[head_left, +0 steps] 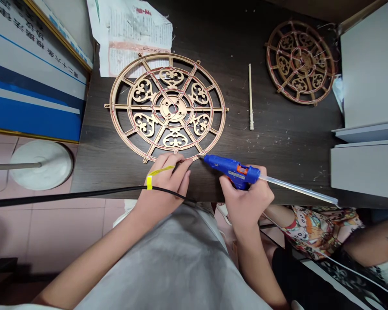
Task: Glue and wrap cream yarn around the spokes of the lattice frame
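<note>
My right hand (247, 200) grips a blue hot glue gun (224, 164), with a clear glue stick (297, 189) sticking out of its back. The gun's nozzle meets the near right rim of a round gold-coloured openwork frame (183, 111). This frame lies flat on the dark table, with spokes, scroll ornaments and thin reddish wires along its ribs. At the near rim, the bent fingers of my left hand (163, 183) are closed on the frame, left of the nozzle; their tips are partly hidden. A black cable (84, 193) with a yellow tag passes across that hand.
A similar wired round frame (300, 62) lies at the back right, beside white boxes (368, 168). Between the frames lies a thin pale stick (250, 97). Printed paper (136, 32) sits at the back left, near a blue-and-white board (35, 82). Another person (320, 232) sits at right.
</note>
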The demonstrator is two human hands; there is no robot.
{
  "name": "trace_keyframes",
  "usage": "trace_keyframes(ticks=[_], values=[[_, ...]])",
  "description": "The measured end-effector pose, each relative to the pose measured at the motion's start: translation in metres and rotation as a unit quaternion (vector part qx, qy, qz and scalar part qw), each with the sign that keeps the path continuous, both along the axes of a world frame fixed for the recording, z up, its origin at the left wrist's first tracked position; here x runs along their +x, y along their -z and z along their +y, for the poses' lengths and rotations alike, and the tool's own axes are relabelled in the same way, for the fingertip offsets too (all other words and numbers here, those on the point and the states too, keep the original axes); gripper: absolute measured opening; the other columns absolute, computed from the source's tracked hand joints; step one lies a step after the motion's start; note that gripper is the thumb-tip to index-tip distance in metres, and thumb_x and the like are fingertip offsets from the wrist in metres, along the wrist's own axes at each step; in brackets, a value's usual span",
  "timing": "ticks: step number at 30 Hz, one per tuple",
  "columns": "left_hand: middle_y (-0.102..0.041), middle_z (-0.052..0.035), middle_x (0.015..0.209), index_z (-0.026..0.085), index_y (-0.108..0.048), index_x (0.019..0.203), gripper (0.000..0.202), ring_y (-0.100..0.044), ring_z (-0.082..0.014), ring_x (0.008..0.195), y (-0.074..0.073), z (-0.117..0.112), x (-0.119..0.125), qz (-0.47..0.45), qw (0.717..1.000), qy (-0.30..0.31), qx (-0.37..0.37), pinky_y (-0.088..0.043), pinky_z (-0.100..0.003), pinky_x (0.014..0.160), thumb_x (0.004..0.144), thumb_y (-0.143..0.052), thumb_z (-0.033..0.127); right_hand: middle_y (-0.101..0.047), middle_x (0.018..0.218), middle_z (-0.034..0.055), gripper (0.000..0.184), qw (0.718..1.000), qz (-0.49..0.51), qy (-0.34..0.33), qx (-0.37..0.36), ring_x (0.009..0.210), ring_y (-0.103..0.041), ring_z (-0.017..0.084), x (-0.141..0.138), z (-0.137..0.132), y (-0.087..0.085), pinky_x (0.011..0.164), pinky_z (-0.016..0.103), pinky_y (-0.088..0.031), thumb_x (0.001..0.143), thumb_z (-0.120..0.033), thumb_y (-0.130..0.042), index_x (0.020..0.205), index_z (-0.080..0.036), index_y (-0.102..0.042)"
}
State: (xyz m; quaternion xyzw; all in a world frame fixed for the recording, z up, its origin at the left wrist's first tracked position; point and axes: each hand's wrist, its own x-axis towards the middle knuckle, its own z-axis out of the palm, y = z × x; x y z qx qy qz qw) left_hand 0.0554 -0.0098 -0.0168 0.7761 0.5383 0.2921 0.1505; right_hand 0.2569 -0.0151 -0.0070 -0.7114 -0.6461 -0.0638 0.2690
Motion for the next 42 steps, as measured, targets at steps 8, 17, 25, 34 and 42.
trace_keyframes(ticks=[8, 17, 25, 34, 42], values=[[-0.065, -0.0136, 0.116, 0.010, -0.068, 0.126, 0.035, -0.054, -0.0269, 0.109, 0.0005, -0.0012, -0.0005, 0.014, 1.000, 0.002, 0.003, -0.051, -0.041, 0.096, 0.093, -0.060, 0.011, -0.065, 0.072, -0.0008, 0.028, 1.000, 0.002, -0.001, -0.003, 0.059, -0.065, 0.020, -0.0001, 0.0002, -0.0024, 0.059, 0.027, -0.048, 0.069, -0.025, -0.077, 0.089, -0.022, -0.057], [-0.066, -0.0143, 0.116, 0.009, -0.069, 0.124, 0.033, -0.055, -0.0272, 0.109, 0.0013, -0.0004, -0.0003, 0.012, 1.000, 0.003, -0.001, -0.051, -0.041, 0.097, 0.093, -0.061, 0.012, -0.065, 0.073, -0.0005, 0.028, 1.000, 0.007, -0.009, 0.001, 0.060, -0.065, 0.020, 0.0000, 0.0011, -0.0012, 0.060, 0.027, -0.049, 0.069, -0.025, -0.077, 0.090, -0.021, -0.058], [-0.066, -0.0132, 0.116, 0.010, -0.069, 0.125, 0.033, -0.055, -0.0270, 0.111, -0.0006, -0.0013, 0.0001, 0.015, 1.000, 0.000, -0.004, -0.051, -0.040, 0.098, 0.093, -0.061, 0.013, -0.066, 0.072, -0.0009, 0.027, 1.000, 0.010, -0.009, -0.003, 0.060, -0.065, 0.020, 0.0000, 0.0011, -0.0044, 0.060, 0.027, -0.049, 0.070, -0.025, -0.075, 0.091, -0.021, -0.059], [-0.066, -0.0125, 0.114, 0.010, -0.069, 0.125, 0.033, -0.055, -0.0267, 0.110, 0.0005, -0.0006, -0.0002, 0.010, 1.000, -0.002, -0.002, -0.051, -0.040, 0.097, 0.093, -0.060, 0.012, -0.065, 0.072, -0.0003, 0.025, 1.000, 0.009, -0.013, -0.008, 0.060, -0.064, 0.020, 0.0002, 0.0017, -0.0044, 0.061, 0.028, -0.049, 0.071, -0.026, -0.073, 0.091, -0.021, -0.058], [-0.066, -0.0136, 0.117, 0.011, -0.068, 0.126, 0.033, -0.056, -0.0274, 0.111, 0.0007, -0.0019, 0.0002, 0.015, 1.000, 0.001, -0.003, -0.051, -0.041, 0.097, 0.094, -0.059, 0.014, -0.066, 0.073, -0.0005, 0.026, 1.000, 0.019, -0.016, -0.013, 0.061, -0.065, 0.020, 0.0007, 0.0005, -0.0025, 0.062, 0.027, -0.049, 0.071, -0.025, -0.074, 0.091, -0.021, -0.058]])
